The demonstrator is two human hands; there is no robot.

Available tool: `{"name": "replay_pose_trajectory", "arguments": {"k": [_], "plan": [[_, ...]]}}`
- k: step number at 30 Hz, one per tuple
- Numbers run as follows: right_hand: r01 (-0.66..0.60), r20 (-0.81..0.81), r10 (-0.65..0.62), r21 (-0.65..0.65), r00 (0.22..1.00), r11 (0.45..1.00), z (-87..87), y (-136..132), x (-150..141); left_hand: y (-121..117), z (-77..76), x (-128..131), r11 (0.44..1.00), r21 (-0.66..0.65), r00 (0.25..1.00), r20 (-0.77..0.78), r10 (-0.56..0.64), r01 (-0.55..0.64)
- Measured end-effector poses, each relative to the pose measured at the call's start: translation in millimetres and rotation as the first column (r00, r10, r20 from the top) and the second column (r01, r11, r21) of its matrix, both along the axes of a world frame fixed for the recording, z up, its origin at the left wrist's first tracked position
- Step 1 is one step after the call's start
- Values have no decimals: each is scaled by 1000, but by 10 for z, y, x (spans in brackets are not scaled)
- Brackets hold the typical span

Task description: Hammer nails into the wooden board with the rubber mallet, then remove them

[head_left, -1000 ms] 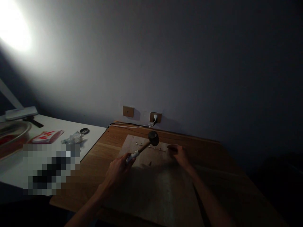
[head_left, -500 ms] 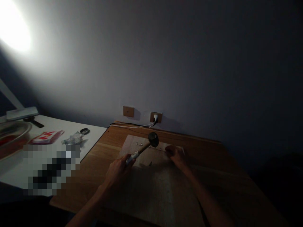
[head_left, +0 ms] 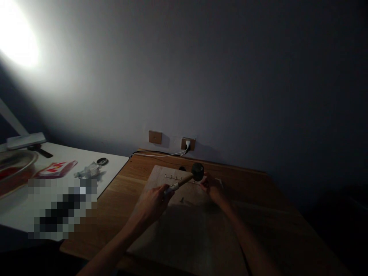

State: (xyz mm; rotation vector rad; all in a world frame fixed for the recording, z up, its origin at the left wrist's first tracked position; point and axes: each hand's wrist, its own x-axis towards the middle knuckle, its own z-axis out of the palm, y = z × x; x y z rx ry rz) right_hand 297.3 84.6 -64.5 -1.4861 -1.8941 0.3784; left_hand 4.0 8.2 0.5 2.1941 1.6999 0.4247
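My left hand [head_left: 153,201] is wrapped round the pale handle of a mallet [head_left: 197,172]. The mallet's dark, round head is raised over the far part of a light wooden board [head_left: 184,230], close to my right hand. Several small nails [head_left: 171,176] stand in a row along the board's far edge. My right hand [head_left: 212,187] is at the right end of this row, its fingers pinched together low over the board. What they hold is too small and dark to make out. A small dark mark or piece [head_left: 181,199] shows on the board between my hands.
The board lies on a brown wooden table [head_left: 123,191] against the wall. Cables run from a plug [head_left: 188,144] along the table's back edge. A white table [head_left: 115,163] on the left bears a bowl [head_left: 31,157], a red-and-white packet [head_left: 56,168], crumpled plastic [head_left: 92,170] and a black ring-shaped thing [head_left: 102,161].
The mallet's head has moved right, nearer to my right hand, and my left hand has shifted right with it. My right hand has stayed near the end of the nail row.
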Motion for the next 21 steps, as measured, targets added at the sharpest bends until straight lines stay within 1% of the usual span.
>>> {"name": "replay_pose_trajectory", "arguments": {"k": [3, 5, 8, 10, 11, 12, 13, 14, 15, 16, 17, 19, 20, 21], "plan": [[43, 7, -43, 0, 999, 999, -8, -29, 101, 62, 32, 152, 999, 4, 997, -59, -52, 52], [70, 10, -70, 19, 997, 997, -27, -62, 195, 93, 27, 214, 997, -3, 992, -99, -82, 82], [117, -7, -117, 118, 993, 986, -60, -154, 269, 103, -11, 224, 995, 20, 989, -106, -99, 102], [127, -7, -128, 181, 992, 975, -57, -262, 207, 89, -41, 190, 995, 44, 995, -65, -82, 85], [104, 15, -109, 203, 994, 974, -41, -329, 134, 79, -52, 168, 996, 53, 997, -33, -66, 68], [34, 68, -50, 219, 996, 975, -17, -400, 37, 69, -59, 146, 997, 57, 999, 2, -48, 48], [-83, 152, 49, 227, 987, 970, 17, -472, -81, 61, -63, 124, 998, 61, 999, 37, -27, 25], [-219, 265, 160, 210, 951, 953, 56, -538, -212, 55, -62, 102, 998, 65, 998, 69, -7, 3], [-358, 391, 266, 184, 881, 916, 100, -594, -347, 53, -58, 81, 998, 68, 995, 95, 10, -17], [-452, 508, 328, 139, 796, 881, 143, -637, -479, 53, -53, 59, 997, 66, 993, 115, 27, -35], [-513, 607, 351, 110, 713, 851, 184, -663, -598, 55, -48, 36, 997, 61, 990, 130, 46, -54], [-583, 733, 370, 45, 571, 811, 245, -673, -770, 58, -42, -17, 995, 40, 985, 151, 84, -91], [-602, 764, 373, 25, 527, 798, 261, -659, -812, 58, -43, -46, 994, 28, 983, 156, 100, -106], [-616, 775, 381, 13, 504, 788, 266, -635, -820, 55, -47, -74, 993, 18, 981, 158, 113, -117]]}}
